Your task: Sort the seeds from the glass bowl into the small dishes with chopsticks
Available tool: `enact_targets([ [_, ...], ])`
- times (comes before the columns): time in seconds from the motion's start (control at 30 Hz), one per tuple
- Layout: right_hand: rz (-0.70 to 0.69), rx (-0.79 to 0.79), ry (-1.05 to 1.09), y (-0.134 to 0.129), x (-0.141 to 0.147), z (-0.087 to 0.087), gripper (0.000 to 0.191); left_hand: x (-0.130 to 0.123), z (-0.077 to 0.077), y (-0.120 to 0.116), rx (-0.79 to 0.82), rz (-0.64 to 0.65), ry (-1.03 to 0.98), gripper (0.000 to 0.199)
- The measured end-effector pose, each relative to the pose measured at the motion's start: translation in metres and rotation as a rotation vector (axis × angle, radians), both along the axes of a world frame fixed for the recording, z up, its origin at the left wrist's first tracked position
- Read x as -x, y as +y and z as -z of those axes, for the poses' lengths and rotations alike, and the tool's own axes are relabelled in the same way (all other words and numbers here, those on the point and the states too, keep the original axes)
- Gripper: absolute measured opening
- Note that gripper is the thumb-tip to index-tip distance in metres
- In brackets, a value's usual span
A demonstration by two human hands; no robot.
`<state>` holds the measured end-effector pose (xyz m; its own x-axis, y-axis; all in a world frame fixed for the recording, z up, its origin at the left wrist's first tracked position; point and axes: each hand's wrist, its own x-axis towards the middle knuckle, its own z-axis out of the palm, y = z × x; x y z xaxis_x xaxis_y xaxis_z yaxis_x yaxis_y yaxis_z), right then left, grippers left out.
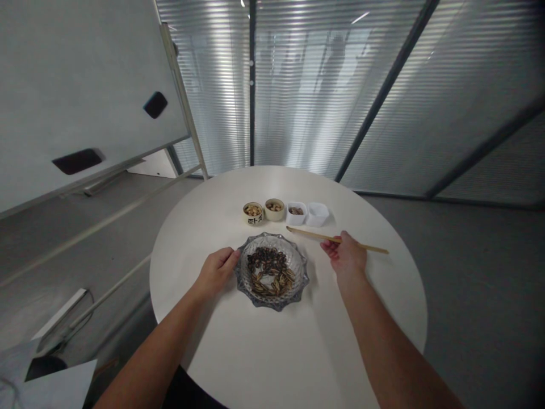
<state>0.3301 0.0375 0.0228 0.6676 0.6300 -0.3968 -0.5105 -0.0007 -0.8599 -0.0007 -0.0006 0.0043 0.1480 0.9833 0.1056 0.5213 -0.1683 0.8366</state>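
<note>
Bamboo chopsticks [313, 234] were gripped by the curled fingers [334, 245] of the right hand [348, 255], closed around them about midway along, with the tips directed toward a row of small vessels. Whether one stick or a pair was held could not be told. The loosely bent fingers [225, 257] of the left hand [216, 272] held nothing and were placed at the scalloped rim of a cut-glass dish [272, 304]. Striped sunflower seeds [270, 275] were heaped inside it, darker ones toward the far side. Beyond it were lined up a cream cup [252, 218] with black lettering, a plain cream cup [275, 211], a white square dish [296, 220] and a second white square dish [317, 216]. All were carried by a round white tabletop [306, 363].
</note>
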Motion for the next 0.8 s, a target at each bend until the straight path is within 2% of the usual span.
enact_targets([
  [0.1, 0.007, -0.017, 0.018, -0.001, -0.003, -0.006, 0.027, 0.0, 0.0, 0.0, 0.007, 0.001, 0.005, 0.049],
  [0.23, 0.064, -0.063, -0.004, 0.004, -0.006, -0.023, 0.029, 0.0, 0.002, 0.0, 0.008, -0.005, -0.004, 0.049],
  [0.4, 0.129, -0.173, -0.167, 0.018, -0.005, -0.034, 0.031, 0.0, 0.003, 0.0, 0.004, -0.012, 0.003, 0.05],
  [0.6, 0.024, -0.27, -0.246, 0.018, -0.006, -0.028, 0.041, 0.0, 0.001, 0.0, -0.019, -0.006, 0.026, 0.049],
  [0.7, -0.018, -0.34, -0.247, 0.007, -0.008, -0.031, 0.042, -0.001, 0.0, 0.0, -0.025, -0.012, 0.029, 0.049],
  [0.8, -0.154, -0.465, -0.278, -0.011, -0.007, -0.036, 0.039, -0.001, -0.001, -0.001, -0.017, -0.005, 0.042, 0.049],
])
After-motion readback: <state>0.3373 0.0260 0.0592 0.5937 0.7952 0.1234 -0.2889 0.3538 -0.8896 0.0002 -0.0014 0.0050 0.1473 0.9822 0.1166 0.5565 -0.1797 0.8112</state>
